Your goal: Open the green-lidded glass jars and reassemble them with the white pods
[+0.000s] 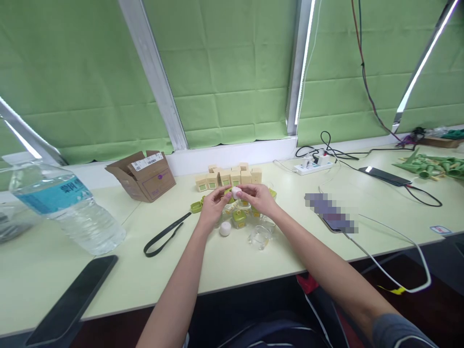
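Observation:
Both hands meet over the middle of the table. My left hand [216,202] and my right hand [261,197] pinch a small white round piece [236,192] between their fingertips. A similar white round piece [225,228] lies on the table below my left hand. Close beneath the hands stands a small clear container with a green lid [239,218], with more green-topped ones partly hidden behind the fingers. Clear plastic pieces [260,237] lie nearer the table's front. To the left of the hands is a green open part [196,207]. Behind them, several small cream boxes [224,179] stand in rows.
At left are an open cardboard box [143,176], a large water bottle [65,203], a black strap [165,236] and a black phone [74,297]. Rightward lie a blurred phone [330,212] on a white cable, a power strip [313,166], a dark device [384,177] and green artificial-looking stems [435,165].

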Motion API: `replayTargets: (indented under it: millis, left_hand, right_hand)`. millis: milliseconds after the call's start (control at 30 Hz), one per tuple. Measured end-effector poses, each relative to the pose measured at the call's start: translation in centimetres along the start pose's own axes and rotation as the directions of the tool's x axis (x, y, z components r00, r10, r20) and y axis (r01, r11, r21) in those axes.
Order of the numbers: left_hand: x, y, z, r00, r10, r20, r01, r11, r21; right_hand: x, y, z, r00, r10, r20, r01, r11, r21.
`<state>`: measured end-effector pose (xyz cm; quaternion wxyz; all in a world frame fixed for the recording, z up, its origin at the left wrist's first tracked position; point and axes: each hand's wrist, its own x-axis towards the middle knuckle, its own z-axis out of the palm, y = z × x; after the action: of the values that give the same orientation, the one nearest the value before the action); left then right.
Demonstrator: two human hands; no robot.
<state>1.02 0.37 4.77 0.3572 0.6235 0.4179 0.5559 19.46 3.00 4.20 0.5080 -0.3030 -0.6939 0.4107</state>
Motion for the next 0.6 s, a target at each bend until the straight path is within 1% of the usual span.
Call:
replayTargets:
  millis: [133,267,367,467,600]
  left_hand:
    - [0.04,-0.15,-0.21,1.000,-0.017,0.014,0.017,1.000,0.003]
    - [0.04,-0.41,-0.24,0.999,-0.046,0.017,0.046,0.999,-0.024]
    - [0.02,-0.51,-0.19,0.999,-0.039,0.035,0.041,0.998,-0.049]
    - [0.04,-0.47,-0.26,0.999,-0.034,0.033,0.035,0.999,-0.024]
    - [0.11,-0.48,-0.48,0.999,-0.033,0.014,0.033,0.999,0.029]
  right_hand:
    - [-0.15,-0.01,-0.06,1.000,-0.007,0.007,0.008,0.999,-0.050]
    - [-0.32,-0.02,0.18,0.999,-0.037,-0.027,0.033,0.991,-0.129]
    - [-0.33,0.08,0.33,0.997,-0.065,-0.046,0.055,0.982,-0.182]
    - [-0.20,0.36,0.35,0.999,-0.031,-0.018,0.029,0.991,-0.130]
    - [0.01,0.72,0.36,1.000,-0.005,0.027,0.004,1.000,0.016]
